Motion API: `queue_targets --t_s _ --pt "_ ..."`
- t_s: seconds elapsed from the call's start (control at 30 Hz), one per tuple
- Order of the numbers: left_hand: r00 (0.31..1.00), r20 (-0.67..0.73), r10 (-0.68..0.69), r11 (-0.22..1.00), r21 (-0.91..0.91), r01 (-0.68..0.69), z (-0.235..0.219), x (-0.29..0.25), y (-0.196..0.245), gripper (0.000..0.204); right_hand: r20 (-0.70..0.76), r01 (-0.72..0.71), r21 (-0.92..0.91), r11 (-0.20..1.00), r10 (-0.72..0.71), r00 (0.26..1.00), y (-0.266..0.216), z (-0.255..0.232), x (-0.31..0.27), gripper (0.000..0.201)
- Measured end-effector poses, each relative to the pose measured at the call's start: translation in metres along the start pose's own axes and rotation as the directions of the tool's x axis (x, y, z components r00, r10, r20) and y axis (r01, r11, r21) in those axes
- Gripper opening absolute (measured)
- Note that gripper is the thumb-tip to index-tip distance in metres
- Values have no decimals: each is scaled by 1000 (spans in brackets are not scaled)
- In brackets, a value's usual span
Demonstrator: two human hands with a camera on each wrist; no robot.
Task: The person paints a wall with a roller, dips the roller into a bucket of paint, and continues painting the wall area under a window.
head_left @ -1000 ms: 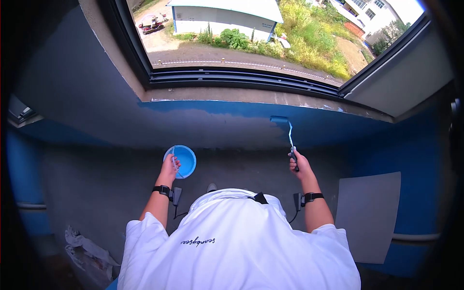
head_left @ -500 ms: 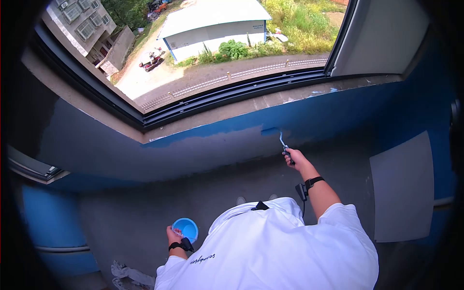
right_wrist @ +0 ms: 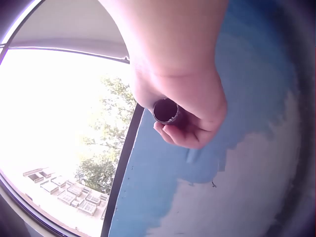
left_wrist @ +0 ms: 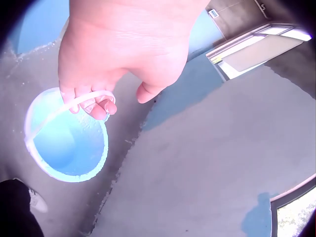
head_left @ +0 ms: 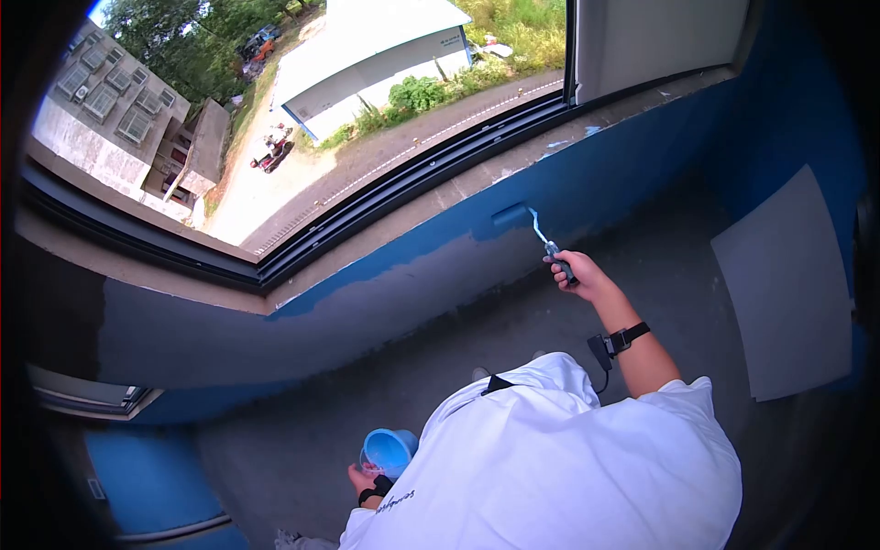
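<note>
Left hand [left_wrist: 118,54]: fingers hooked around thin white handle of blue paint bucket [left_wrist: 66,140], hanging low beside the body. Right hand [head_left: 576,273]: clenched around grip of paint roller [head_left: 527,223], roller head pressed on blue wall [head_left: 642,188] just under window sill [head_left: 431,197].

A grey panel [head_left: 784,284] leans on the blue wall right of the roller grip. Above it, a window [head_left: 302,119] shows a road, white building [head_left: 367,64] and trees.
</note>
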State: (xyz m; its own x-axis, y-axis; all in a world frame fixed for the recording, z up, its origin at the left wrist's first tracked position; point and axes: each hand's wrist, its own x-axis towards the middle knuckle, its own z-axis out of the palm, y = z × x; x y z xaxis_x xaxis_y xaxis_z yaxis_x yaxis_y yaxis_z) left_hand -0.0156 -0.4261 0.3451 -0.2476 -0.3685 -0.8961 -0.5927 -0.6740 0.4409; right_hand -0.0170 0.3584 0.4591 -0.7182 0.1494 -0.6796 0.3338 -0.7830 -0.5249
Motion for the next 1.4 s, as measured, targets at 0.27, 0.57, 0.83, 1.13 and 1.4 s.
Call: queue_targets --t_s 0.27,0.57,0.83,1.13,1.4 --pt "987 60 147 978 141 -154 29 -40 -9 32 -22 -31 -72 997 29 999 12 -1 36 20" --pt "990 20 139 986 93 -140 -9 -71 -32 34 -27 -169 -96 981 167 986 31 -14 97 18" --pt "988 -69 140 989 48 -137 -50 -90 -75 38 59 -111 -122 986 118 991 2 -2 25 16" --pt "981 -145 130 990 -35 -136 -91 -122 -113 35 91 -61 -178 982 78 993 -9 4 8 18" --pt "981 -108 160 983 -67 -168 -100 -125 -129 36 -15 -118 -221 968 118 993 43 11 79 18"
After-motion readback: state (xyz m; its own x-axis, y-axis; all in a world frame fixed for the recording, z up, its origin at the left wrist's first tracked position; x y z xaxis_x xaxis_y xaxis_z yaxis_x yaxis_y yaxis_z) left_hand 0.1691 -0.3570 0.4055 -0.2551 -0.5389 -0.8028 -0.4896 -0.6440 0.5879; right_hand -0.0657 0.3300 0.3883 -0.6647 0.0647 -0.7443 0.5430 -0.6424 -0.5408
